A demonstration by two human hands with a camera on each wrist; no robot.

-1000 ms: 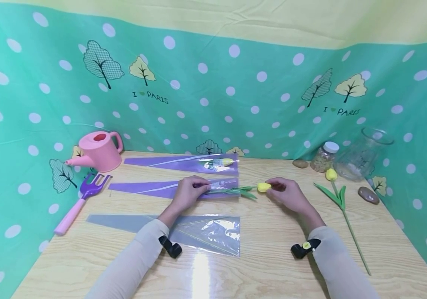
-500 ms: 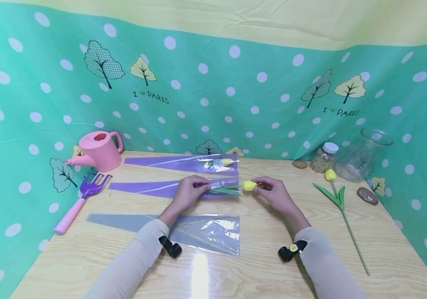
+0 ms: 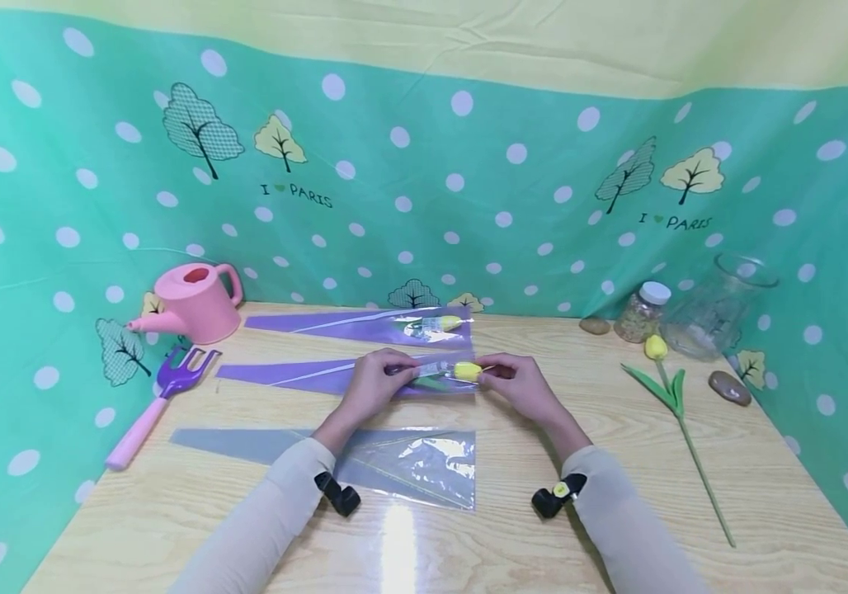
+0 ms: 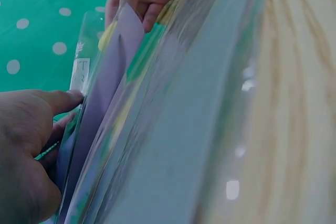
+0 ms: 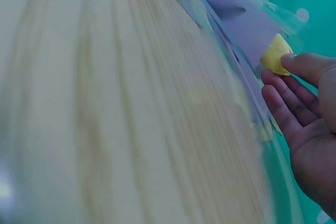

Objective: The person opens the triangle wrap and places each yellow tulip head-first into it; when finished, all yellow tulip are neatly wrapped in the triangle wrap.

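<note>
My left hand (image 3: 374, 386) pinches the middle purple flower sleeve (image 3: 298, 373) partway along it; thumb and fingers also hold its edge in the left wrist view. A yellow artificial tulip (image 3: 466, 371) lies inside that sleeve's wide mouth, its stem hidden under film and hand. With thumb and fingertips, my right hand (image 3: 524, 386) holds the tulip's head at the mouth. The right wrist view shows the thumb on the yellow bloom (image 5: 275, 56). Behind lies another purple sleeve (image 3: 320, 322) with a yellow tulip in it. Nearer me is a clear grey sleeve (image 3: 261, 441), lying flat.
On the left stand a pink watering can (image 3: 197, 305) and a purple-and-pink hand fork (image 3: 160, 396). To the right lie a loose yellow tulip (image 3: 672, 396) and two stones, a brown one (image 3: 730, 388) in front. A lidded jar (image 3: 643, 318) and a glass vase (image 3: 713, 313) stand behind.
My right hand has moved left, sliding the tulip stem-first into the middle purple sleeve until its leaves and bloom are within the mouth. The left hand has stayed in place.
</note>
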